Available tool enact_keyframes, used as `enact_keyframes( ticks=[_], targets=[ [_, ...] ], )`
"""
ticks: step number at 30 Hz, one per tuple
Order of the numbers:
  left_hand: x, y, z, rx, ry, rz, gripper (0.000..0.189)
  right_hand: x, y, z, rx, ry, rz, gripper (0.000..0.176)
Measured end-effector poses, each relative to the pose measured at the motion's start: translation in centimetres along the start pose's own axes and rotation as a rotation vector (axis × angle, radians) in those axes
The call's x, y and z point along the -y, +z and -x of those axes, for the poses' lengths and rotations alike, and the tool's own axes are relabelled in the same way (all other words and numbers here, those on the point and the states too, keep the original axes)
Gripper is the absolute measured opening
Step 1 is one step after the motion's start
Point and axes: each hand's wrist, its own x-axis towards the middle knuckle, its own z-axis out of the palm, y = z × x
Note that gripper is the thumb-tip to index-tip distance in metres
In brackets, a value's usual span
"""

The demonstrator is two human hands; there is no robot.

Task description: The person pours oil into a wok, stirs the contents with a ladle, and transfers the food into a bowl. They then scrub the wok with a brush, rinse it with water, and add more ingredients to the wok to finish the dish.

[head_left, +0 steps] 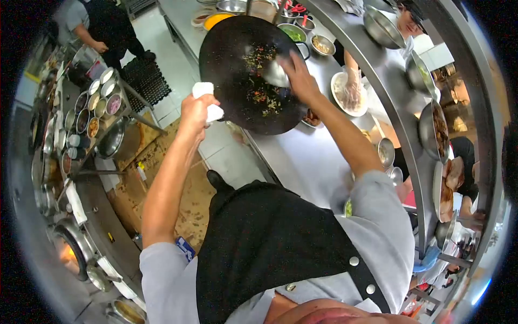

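A large dark wok (229,62) is tipped over the steel counter, with scattered bits of chopped food (261,97) on its inner surface. At its near-left rim, my left hand (193,114) is closed round a folded white cloth (204,89); any handle beneath is hidden. My right hand (299,78) reaches over the right side of the wok. It is closed on a rounded, silvery thing (276,73) smeared by motion, whose exact kind I cannot make out. Partly behind the wok's lower right edge sits a dish of brown food (311,119).
A co-worker's gloved hand (352,89) is over a white plate (359,110) to the right. Above runs a steel shelf (396,102) with metal bowls. A rack of seasoning tins (100,105) and a lit burner (69,254) are at left. Another person (108,27) stands at upper left.
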Motion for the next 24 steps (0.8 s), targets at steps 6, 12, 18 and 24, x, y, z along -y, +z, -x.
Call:
enact_keyframes(
  ticks=[6, 12, 18, 24],
  targets=[
    [-1.2, 2.7, 0.6, 0.012, 0.1, 0.071, 0.029, 1.3, 3.3, -4.8, -0.194, 0.084, -0.073, 0.089],
    [-3.1, 3.1, -1.0, -0.03, 0.07, 0.081, 0.03, -1.5, 2.3, 8.0, 0.09, -0.214, -0.047, 0.085],
    [-2.4, 3.4, -1.7, 0.009, 0.024, -0.007, 0.024, -5.7, -0.4, -4.0, -0.17, 0.029, 0.052, 0.075],
    [-3.3, 6.2, 0.0, -0.036, 0.178, 0.039, 0.018, -6.1, 2.9, -3.7, -0.197, -0.115, 0.059, 0.079]
  ],
)
